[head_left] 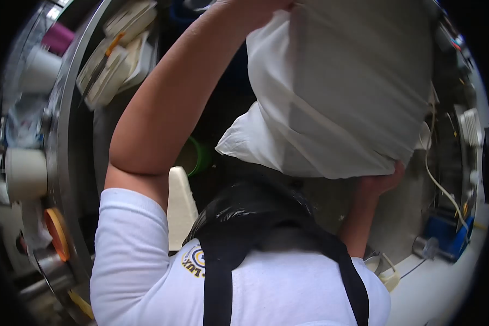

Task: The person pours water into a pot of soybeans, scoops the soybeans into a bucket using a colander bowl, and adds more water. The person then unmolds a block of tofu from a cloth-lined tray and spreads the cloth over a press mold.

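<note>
A large white sack fills the upper middle and right of the head view, raised in front of my chest. At its lower right corner my right hand grips the bottom edge, fingers partly behind the fabric. My left hand reaches the sack's upper left side at the top of the view; its fingers are mostly hidden there. A loose corner of the sack hangs to the left, over the dark floor area.
Left, a metal counter edge runs beside stacked trays with an orange-handled knife. A green bucket stands below my left arm. White pots are farther left. Right are a blue device and a pale cable.
</note>
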`<control>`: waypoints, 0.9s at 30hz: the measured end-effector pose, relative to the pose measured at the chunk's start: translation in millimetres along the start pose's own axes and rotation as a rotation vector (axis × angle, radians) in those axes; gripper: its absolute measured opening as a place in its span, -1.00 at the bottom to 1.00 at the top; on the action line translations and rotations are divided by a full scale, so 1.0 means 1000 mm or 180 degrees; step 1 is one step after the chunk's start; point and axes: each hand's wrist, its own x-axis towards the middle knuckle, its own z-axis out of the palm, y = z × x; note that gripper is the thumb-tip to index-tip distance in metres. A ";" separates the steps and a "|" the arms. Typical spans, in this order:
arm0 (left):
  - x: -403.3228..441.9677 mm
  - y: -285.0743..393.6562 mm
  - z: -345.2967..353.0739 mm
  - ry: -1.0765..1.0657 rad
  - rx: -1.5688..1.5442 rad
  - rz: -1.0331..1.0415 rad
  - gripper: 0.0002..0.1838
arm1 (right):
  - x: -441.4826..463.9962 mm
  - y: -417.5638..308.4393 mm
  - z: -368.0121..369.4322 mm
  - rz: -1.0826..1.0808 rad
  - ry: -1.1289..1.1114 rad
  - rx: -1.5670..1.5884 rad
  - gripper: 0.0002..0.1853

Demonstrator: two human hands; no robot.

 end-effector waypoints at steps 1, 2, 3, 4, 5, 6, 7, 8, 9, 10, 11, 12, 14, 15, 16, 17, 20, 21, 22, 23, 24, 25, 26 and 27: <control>0.008 0.010 0.034 -0.0210 -0.0048 0.0154 -0.40 | 0.007 -0.028 -0.016 -0.0228 0.0151 0.0012 -0.35; 0.015 0.021 0.068 -0.0422 -0.0106 0.0305 -0.33 | 0.014 -0.058 -0.033 -0.0460 0.0291 0.0023 -0.32; 0.020 0.034 0.101 -0.0309 0.0168 0.0297 -0.26 | 0.020 -0.088 -0.049 -0.0691 0.0429 0.0037 -0.29; 0.025 0.048 0.130 -0.0525 0.0474 0.0313 -0.14 | 0.022 -0.117 -0.063 -0.0924 0.0570 0.0052 -0.27; 0.029 0.046 0.165 -0.0562 0.0272 0.0573 -0.13 | 0.021 -0.148 -0.077 -0.1048 0.0616 0.0079 -0.27; 0.033 0.044 0.200 -0.0614 0.0065 0.0833 -0.11 | 0.017 -0.181 -0.091 -0.1418 0.0714 -0.0230 -0.24; 0.037 0.042 0.236 -0.0680 -0.0140 0.1088 -0.06 | 0.013 -0.212 -0.104 -0.1787 0.0823 -0.0548 -0.21; 0.032 0.050 0.258 -0.0780 -0.0216 0.1296 -0.05 | 0.007 -0.241 -0.119 -0.1922 0.0885 -0.0542 -0.21; 0.026 0.058 0.281 -0.0886 -0.0298 0.1502 -0.03 | -0.003 -0.268 -0.134 -0.2109 0.1023 -0.0375 -0.21; 0.021 0.066 0.304 -0.0998 -0.0385 0.1703 -0.01 | -0.012 -0.292 -0.147 -0.2303 0.1166 -0.0203 -0.21; 0.040 0.051 0.349 -0.1234 -0.0600 0.0783 -0.27 | -0.021 -0.313 -0.153 -0.2475 0.1586 -0.0160 -0.20; 0.053 0.038 0.389 -0.1463 -0.0761 -0.0149 -0.31 | -0.030 -0.331 -0.158 -0.2612 0.1649 -0.0145 -0.20; 0.061 0.019 0.438 -0.1545 -0.0704 -0.0109 -0.21 | -0.042 -0.354 -0.164 -0.2731 0.2017 -0.0301 -0.19; 0.064 0.012 0.461 -0.1661 -0.0835 -0.0331 -0.19 | -0.043 -0.362 -0.167 -0.2917 0.1885 -0.0404 -0.19; 0.068 0.003 0.479 -0.1773 -0.0956 -0.0554 -0.15 | -0.043 -0.367 -0.167 -0.2995 0.1921 -0.0398 -0.19; 0.071 -0.002 0.493 -0.1952 -0.1058 -0.0869 -0.15 | -0.043 -0.371 -0.168 -0.3047 0.1988 -0.0441 -0.21; 0.083 -0.038 0.540 -0.2097 -0.1451 -0.1413 -0.15 | -0.030 -0.382 -0.172 -0.3144 0.2155 -0.0440 -0.25; 0.098 -0.057 0.551 -0.2146 -0.1560 -0.1550 -0.18 | -0.010 -0.385 -0.172 -0.2920 0.2006 -0.0484 -0.25; 0.109 -0.076 0.561 -0.2202 -0.1665 -0.1674 -0.21 | 0.007 -0.387 -0.177 -0.2707 0.1857 -0.0516 -0.26; 0.115 -0.087 0.562 -0.2177 -0.1752 -0.1841 -0.22 | 0.022 -0.388 -0.185 -0.2648 0.1753 -0.0578 -0.28; 0.123 -0.098 0.564 -0.2147 -0.1842 -0.1997 -0.22 | 0.043 -0.389 -0.187 -0.2710 0.1769 -0.0588 -0.28; 0.132 -0.115 0.569 -0.1977 -0.1766 -0.2250 -0.21 | 0.067 -0.390 -0.186 -0.2520 0.1653 -0.0677 -0.29; 0.146 -0.139 0.575 -0.1989 -0.1819 -0.2506 -0.21 | 0.092 -0.391 -0.186 -0.2322 0.1542 -0.0771 -0.30; 0.156 -0.160 0.580 -0.1940 -0.1858 -0.2731 -0.20 | 0.120 -0.392 -0.182 -0.2179 0.1410 -0.0856 -0.31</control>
